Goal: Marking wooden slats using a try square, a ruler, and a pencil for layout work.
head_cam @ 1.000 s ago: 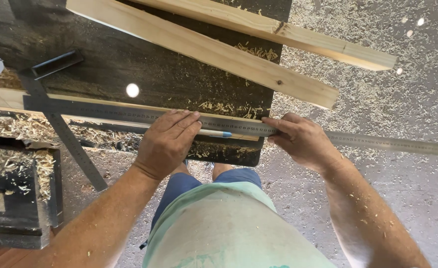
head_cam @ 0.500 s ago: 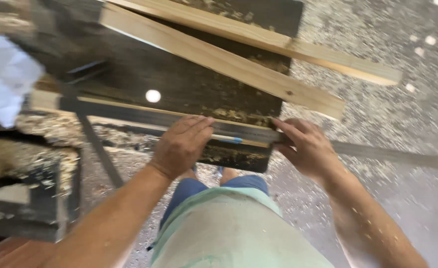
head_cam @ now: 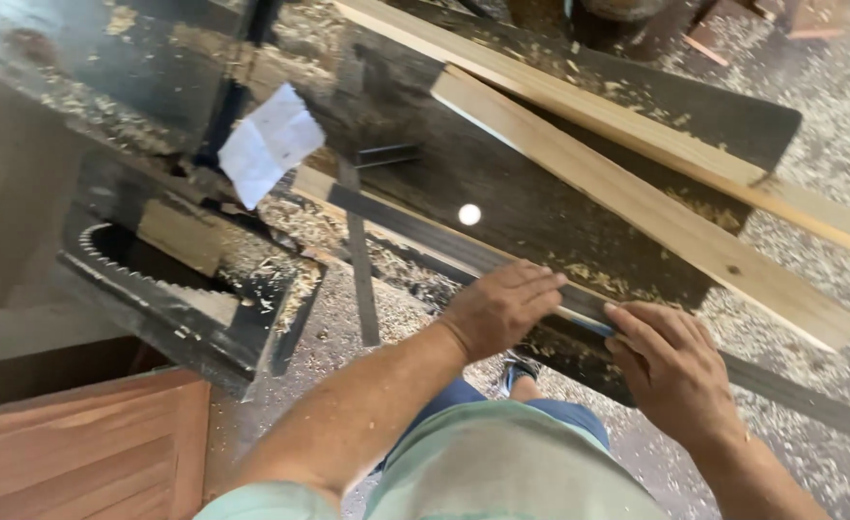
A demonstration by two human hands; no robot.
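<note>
My left hand [head_cam: 498,308] lies flat, fingers together, pressing a long steel ruler [head_cam: 415,231] down onto a thin wooden strip [head_cam: 314,183] along the near edge of a dark workbench [head_cam: 540,207]. A blue-tipped pen [head_cam: 589,324] shows between my hands, under the left fingers. My right hand [head_cam: 670,366] grips the ruler where it passes the bench's near corner. The ruler's far end [head_cam: 810,400] juts out over the floor. A metal square [head_cam: 360,255] crosses the strip at its left end.
Two long pale wooden planks [head_cam: 656,217] [head_cam: 589,106] lie diagonally across the bench. A white scrap of paper [head_cam: 269,144] sits at the left. A circular saw blade [head_cam: 155,274] shows in a dark table to the left. Sawdust covers the floor [head_cam: 829,125]. A reddish wooden panel [head_cam: 78,448] is at bottom left.
The view has swung left and tilted, bringing the saw blade and paper into sight. Both hands stay on the ruler in the same grip.
</note>
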